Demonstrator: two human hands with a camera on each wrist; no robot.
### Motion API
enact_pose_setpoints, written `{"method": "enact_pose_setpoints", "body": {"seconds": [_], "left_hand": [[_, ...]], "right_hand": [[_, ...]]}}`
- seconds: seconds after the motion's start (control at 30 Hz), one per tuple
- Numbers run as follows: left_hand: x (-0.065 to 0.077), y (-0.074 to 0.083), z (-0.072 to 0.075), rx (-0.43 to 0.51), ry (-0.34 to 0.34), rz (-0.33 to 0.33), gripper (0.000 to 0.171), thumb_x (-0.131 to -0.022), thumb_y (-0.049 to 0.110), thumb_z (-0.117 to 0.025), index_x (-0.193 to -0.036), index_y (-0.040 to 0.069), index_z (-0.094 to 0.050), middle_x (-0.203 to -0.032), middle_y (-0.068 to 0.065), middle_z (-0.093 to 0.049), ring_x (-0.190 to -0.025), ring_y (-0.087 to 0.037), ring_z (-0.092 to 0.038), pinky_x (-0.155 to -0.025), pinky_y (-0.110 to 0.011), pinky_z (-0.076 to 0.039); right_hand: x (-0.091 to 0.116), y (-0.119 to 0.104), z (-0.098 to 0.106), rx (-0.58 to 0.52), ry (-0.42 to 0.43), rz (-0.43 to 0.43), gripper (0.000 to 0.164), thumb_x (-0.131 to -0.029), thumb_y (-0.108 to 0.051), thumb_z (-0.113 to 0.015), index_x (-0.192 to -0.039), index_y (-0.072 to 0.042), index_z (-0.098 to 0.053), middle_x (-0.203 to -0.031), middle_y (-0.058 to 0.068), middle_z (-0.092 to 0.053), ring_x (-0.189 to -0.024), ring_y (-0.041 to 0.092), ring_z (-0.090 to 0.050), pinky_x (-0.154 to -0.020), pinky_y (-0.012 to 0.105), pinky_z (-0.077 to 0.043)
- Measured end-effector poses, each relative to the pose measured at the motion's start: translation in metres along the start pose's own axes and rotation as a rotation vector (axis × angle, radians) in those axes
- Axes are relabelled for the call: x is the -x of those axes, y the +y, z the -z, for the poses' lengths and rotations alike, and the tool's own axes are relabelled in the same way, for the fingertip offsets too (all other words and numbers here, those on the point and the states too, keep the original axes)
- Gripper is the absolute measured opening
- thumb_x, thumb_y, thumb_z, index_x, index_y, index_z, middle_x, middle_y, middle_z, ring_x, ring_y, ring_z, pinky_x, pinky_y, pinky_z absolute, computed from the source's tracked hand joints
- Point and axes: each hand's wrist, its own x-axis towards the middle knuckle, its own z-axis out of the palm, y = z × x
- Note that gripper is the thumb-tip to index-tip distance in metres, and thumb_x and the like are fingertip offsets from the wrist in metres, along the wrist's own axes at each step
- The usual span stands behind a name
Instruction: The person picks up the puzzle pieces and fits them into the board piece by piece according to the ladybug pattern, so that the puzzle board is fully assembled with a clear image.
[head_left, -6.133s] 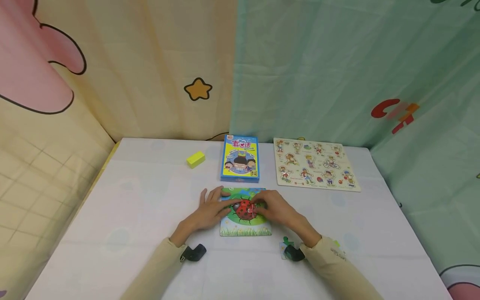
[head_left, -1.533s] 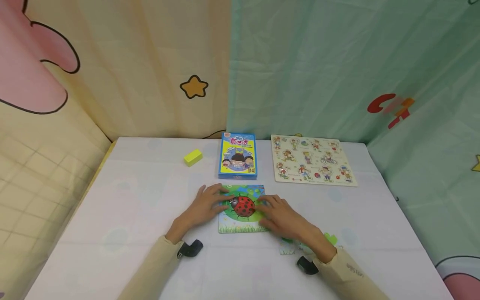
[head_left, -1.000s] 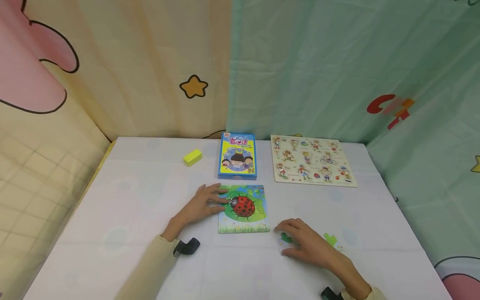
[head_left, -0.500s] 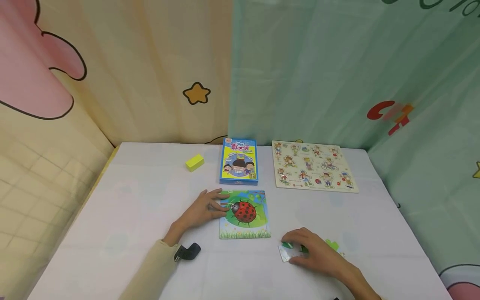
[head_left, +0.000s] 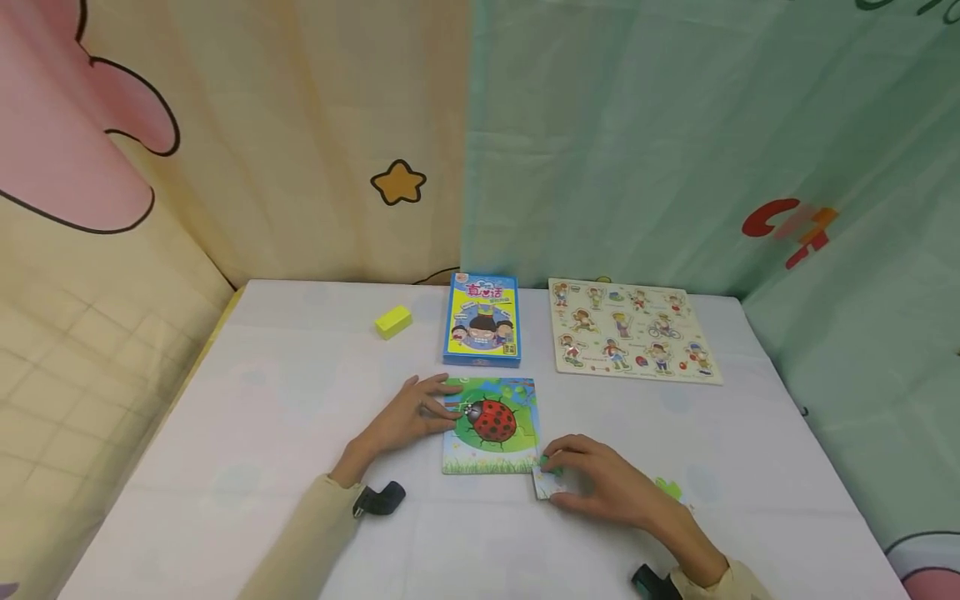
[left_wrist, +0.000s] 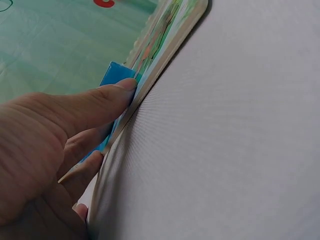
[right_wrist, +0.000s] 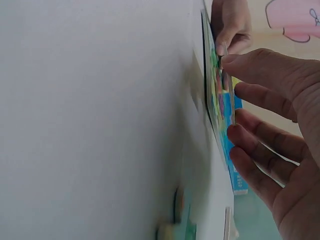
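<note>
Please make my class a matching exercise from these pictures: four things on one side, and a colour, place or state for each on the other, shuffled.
Things
1. Block
2. Box
3. Ladybird puzzle
4. Puzzle piece

Descriptions
A. Touched at its edge by the left hand
B. Held by the right hand
C. Plain yellow
D. Blue sides, with cartoon faces on top

Right pairs
1-C, 2-D, 3-A, 4-B

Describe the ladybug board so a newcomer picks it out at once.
On the white table, find the blue-and-yellow box near the far edge. Just nearer the viewer lies the ladybug board. One large red ladybug fills its middle, unlike the pale board at right with many small figures.
</note>
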Motion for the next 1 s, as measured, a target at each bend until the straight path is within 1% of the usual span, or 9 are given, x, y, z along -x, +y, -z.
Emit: {"method": "enact_pose_setpoints", "body": {"seconds": [0.1, 0.23, 0.47, 0.6, 0.77, 1.0], "left_hand": [[-0.001, 0.001, -0.002, 0.005, -0.010, -0.003, 0.016, -0.088, 0.020, -0.076, -0.103, 0.016, -0.080, -0.144, -0.004, -0.059, -0.150, -0.033, -0.031, -0.123, -0.061, -0.003], [-0.001, 0.003, -0.002, -0.001, -0.007, 0.004, 0.015, -0.088, 0.021, -0.076, -0.102, 0.016, -0.080, -0.144, -0.004, -0.059, -0.150, -0.033, -0.031, -0.123, -0.062, -0.004], [0.000, 0.004, 0.000, 0.003, 0.004, 0.003, 0.014, -0.088, 0.019, -0.077, -0.101, 0.015, -0.080, -0.143, -0.004, -0.060, -0.150, -0.033, -0.032, -0.123, -0.062, -0.004], [-0.001, 0.004, 0.000, 0.001, 0.004, 0.010, 0.014, -0.088, 0.020, -0.077, -0.101, 0.015, -0.080, -0.143, -0.003, -0.060, -0.150, -0.032, -0.032, -0.123, -0.061, -0.003], [-0.001, 0.003, 0.001, -0.017, 0.004, 0.016, 0.015, -0.087, 0.020, -0.077, -0.101, 0.016, -0.080, -0.143, -0.002, -0.060, -0.150, -0.031, -0.032, -0.124, -0.060, -0.004], [-0.001, 0.004, 0.001, -0.024, -0.002, 0.013, 0.016, -0.086, 0.021, -0.078, -0.102, 0.016, -0.080, -0.143, -0.002, -0.060, -0.150, -0.031, -0.033, -0.123, -0.061, -0.005]], "right_hand": [[-0.010, -0.006, -0.003, -0.008, 0.007, 0.001, 0.026, -0.084, -0.031, -0.082, -0.106, -0.024, -0.072, -0.123, -0.009, -0.062, -0.115, 0.011, -0.060, -0.096, 0.035, -0.054], [-0.025, -0.012, -0.007, 0.003, 0.017, 0.007, 0.025, -0.085, -0.030, -0.081, -0.106, -0.022, -0.072, -0.122, -0.005, -0.064, -0.116, 0.014, -0.061, -0.096, 0.037, -0.054], [-0.054, -0.025, -0.016, 0.052, -0.026, -0.027, 0.027, -0.086, -0.032, -0.079, -0.109, -0.019, -0.074, -0.124, -0.003, -0.065, -0.117, 0.015, -0.061, -0.098, 0.037, -0.053], [-0.070, -0.031, -0.022, 0.081, -0.031, -0.018, 0.029, -0.086, -0.032, -0.079, -0.110, -0.016, -0.075, -0.124, -0.001, -0.067, -0.116, 0.016, -0.062, -0.099, 0.037, -0.053], [-0.082, -0.038, -0.030, 0.090, -0.047, -0.008, 0.030, -0.086, -0.031, -0.079, -0.109, -0.013, -0.075, -0.123, 0.001, -0.068, -0.116, 0.018, -0.062, -0.099, 0.036, -0.053], [-0.095, -0.046, -0.038, 0.122, -0.090, -0.039, 0.033, -0.088, -0.034, -0.077, -0.112, -0.012, -0.075, -0.125, 0.001, -0.068, -0.119, 0.018, -0.061, -0.102, 0.037, -0.052]]}}
